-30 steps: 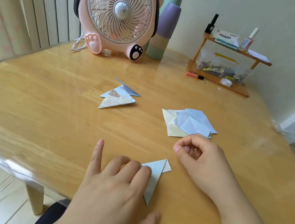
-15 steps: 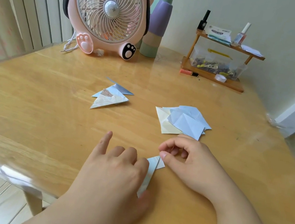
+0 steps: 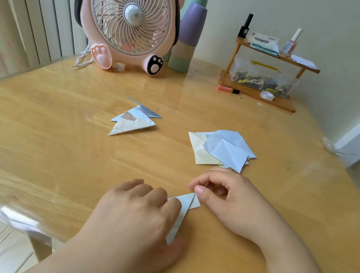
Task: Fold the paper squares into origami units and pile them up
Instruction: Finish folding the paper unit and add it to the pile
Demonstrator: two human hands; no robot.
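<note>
A pale blue folded paper unit (image 3: 183,211) lies on the wooden table (image 3: 54,139) near its front edge. My left hand (image 3: 137,215) presses down on its left side and hides much of it. My right hand (image 3: 232,202), fingers curled, pinches the unit's top corner with thumb and forefinger. A small pile of finished pointed units (image 3: 134,121) sits at mid-table. To its right lies a loose stack of blue and cream paper squares (image 3: 222,149), just beyond my right hand.
At the back stand a pink fan (image 3: 130,16), stacked cups (image 3: 189,33) and a small wooden shelf (image 3: 259,97) holding bottles and a clear box. The table's edge runs along the near left, with floor below.
My right hand has come down and left onto the unit's top corner. My left forefinger, stretched out before, has drawn in with the other fingers on the paper.
</note>
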